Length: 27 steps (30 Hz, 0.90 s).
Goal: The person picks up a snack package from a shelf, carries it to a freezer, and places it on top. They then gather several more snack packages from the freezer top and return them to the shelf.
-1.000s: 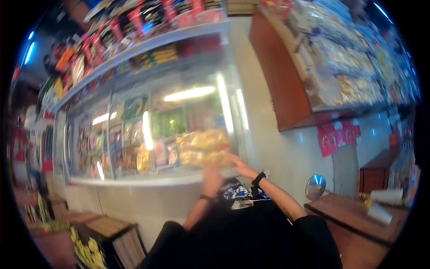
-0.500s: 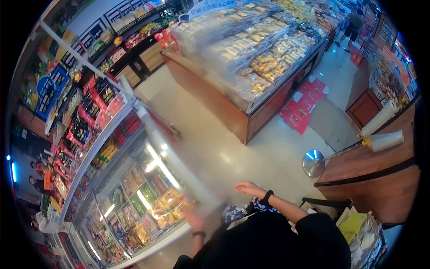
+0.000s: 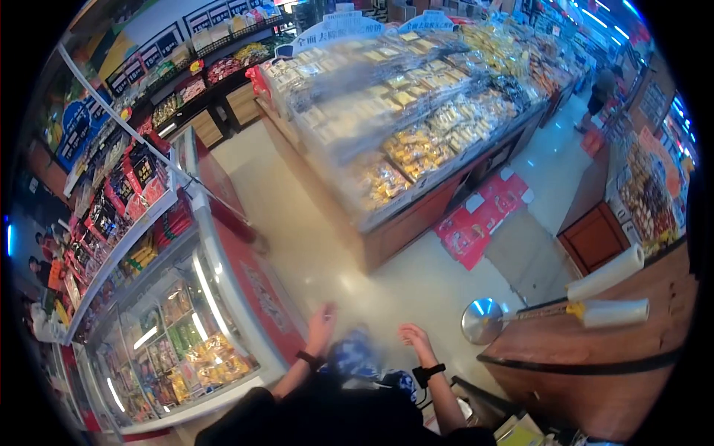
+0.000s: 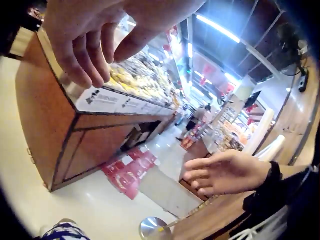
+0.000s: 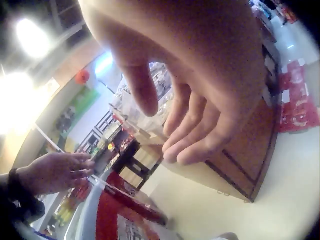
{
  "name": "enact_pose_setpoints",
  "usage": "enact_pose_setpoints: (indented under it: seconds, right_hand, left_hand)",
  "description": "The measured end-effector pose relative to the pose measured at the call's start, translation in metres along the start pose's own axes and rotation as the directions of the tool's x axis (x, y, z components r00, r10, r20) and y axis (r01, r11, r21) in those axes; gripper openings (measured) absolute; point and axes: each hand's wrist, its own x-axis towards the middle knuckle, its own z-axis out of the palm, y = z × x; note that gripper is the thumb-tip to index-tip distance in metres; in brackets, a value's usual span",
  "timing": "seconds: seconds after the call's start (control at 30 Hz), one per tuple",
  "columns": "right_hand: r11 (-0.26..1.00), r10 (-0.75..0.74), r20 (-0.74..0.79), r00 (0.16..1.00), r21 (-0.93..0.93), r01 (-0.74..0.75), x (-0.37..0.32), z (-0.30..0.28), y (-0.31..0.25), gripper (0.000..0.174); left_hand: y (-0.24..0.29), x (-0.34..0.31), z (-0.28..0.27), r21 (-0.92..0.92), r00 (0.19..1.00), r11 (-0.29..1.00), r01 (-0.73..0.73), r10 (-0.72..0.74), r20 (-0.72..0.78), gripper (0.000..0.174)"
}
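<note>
Both hands are empty and held out in front of my body above the pale floor. My left hand [image 3: 321, 321] hovers beside the red end of the chest freezer [image 3: 253, 293], fingers loosely bent [image 4: 85, 42]. My right hand [image 3: 411, 338] is a hand's width to its right, fingers relaxed and slightly spread [image 5: 195, 85]. Each wrist view also shows the other hand: the right hand [image 4: 225, 172] and the left hand [image 5: 55, 172]. Yellow packets [image 3: 217, 358] lie inside the freezer under its glass lid, to the left of the left hand.
A wooden display island [image 3: 401, 149] piled with wrapped goods stands ahead across the aisle. A red floor sticker [image 3: 482, 217] lies at its foot. At right a wooden counter [image 3: 610, 357] carries bag rolls [image 3: 611, 293] and a round metal base [image 3: 482, 321]. Snack shelves [image 3: 126, 193] rise above the freezer.
A second ago both hands were on a yellow packet at the freezer's glass. They have since drawn back empty, and the head view has swung right toward the aisle.
</note>
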Motion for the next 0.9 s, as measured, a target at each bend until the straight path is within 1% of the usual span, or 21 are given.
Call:
enact_pose_setpoints:
  seconds: [0.03,0.07,0.13,0.17,0.27,0.3,0.37,0.47,0.57,0.6,0.67,0.7,0.77,0.8,0.87,0.9]
  right_hand:
    - [0.999,0.016,-0.018,1.0,0.04,-0.015,0.003,-0.005,-0.006,0.022]
    - [0.996,0.036,-0.039,0.999,0.083,-0.033,0.006,-0.01,-0.012,0.022]
    - [0.996,0.003,-0.039,0.999,0.093,0.001,0.021,-0.019,-0.026,0.022]
    - [0.995,-0.01,-0.038,0.999,0.099,0.013,0.029,-0.023,-0.032,0.022]
    - [0.993,-0.04,0.004,0.999,0.107,0.039,0.07,-0.039,-0.051,0.022]
    - [0.998,-0.046,-0.009,0.999,0.041,0.047,0.081,-0.045,-0.064,0.022]
    - [0.992,-0.066,-0.028,0.997,-0.109,0.063,0.105,-0.065,-0.097,0.023]
    - [0.996,-0.019,0.007,1.0,-0.085,0.02,0.149,-0.089,-0.14,0.023]
    - [0.914,-0.194,0.085,0.977,-0.347,0.212,0.214,-0.124,-0.147,0.023]
    - [0.911,-0.175,0.086,0.981,-0.362,0.195,0.222,-0.13,-0.158,0.023]
    - [0.905,-0.156,0.104,0.982,-0.383,0.184,0.248,-0.125,-0.199,0.023]
    - [0.927,-0.133,0.143,0.981,-0.333,0.174,0.26,-0.12,-0.213,0.023]
    - [0.963,-0.096,0.224,0.97,-0.227,0.148,0.286,-0.111,-0.236,0.024]
    - [0.926,-0.134,0.253,0.958,-0.313,0.212,0.306,-0.109,-0.239,0.024]
    - [0.815,-0.191,0.329,0.925,-0.472,0.336,0.35,-0.11,-0.238,0.027]
    - [0.831,-0.096,0.334,0.938,-0.492,0.26,0.357,-0.096,-0.264,0.028]
  left_hand:
    - [-0.002,0.015,0.017,0.033,0.999,0.999,-0.005,0.004,0.043,0.029]
    - [-0.005,0.028,0.034,-0.02,0.997,0.999,-0.029,0.03,0.076,0.029]
    - [-0.001,0.061,0.068,-0.127,0.987,0.989,-0.071,0.089,0.137,0.03]
    - [-0.003,0.079,0.084,-0.095,0.982,0.992,-0.083,0.098,0.163,0.029]
    - [0.008,0.129,0.129,-0.225,0.982,0.974,0.006,0.036,0.185,0.028]
    - [0.012,0.144,0.142,-0.167,0.984,0.986,0.022,0.009,0.179,0.028]
    - [0.024,0.178,0.17,-0.063,0.986,0.997,0.051,-0.04,0.159,0.028]
    - [0.035,0.226,0.201,-0.135,0.997,0.99,-0.048,0.056,0.059,0.029]
    - [0.03,0.28,0.23,-0.131,0.998,0.99,-0.048,0.041,-0.051,0.032]
    - [0.035,0.287,0.236,-0.161,0.998,0.987,-0.025,0.015,-0.058,0.034]
    - [0.054,0.309,0.232,-0.209,0.996,0.978,0.001,-0.021,-0.091,0.036]
    - [0.059,0.319,0.237,-0.207,0.983,0.978,-0.007,-0.031,-0.179,0.034]
    - [0.058,0.339,0.238,-0.099,0.979,0.994,0.035,-0.054,-0.198,0.037]
    - [0.058,0.347,0.238,-0.048,0.975,0.997,0.059,-0.068,-0.209,0.039]
    - [0.06,0.361,0.241,-0.14,0.967,0.985,0.097,-0.127,-0.223,0.045]
    - [0.06,0.365,0.242,-0.184,0.961,0.976,0.115,-0.156,-0.23,0.049]
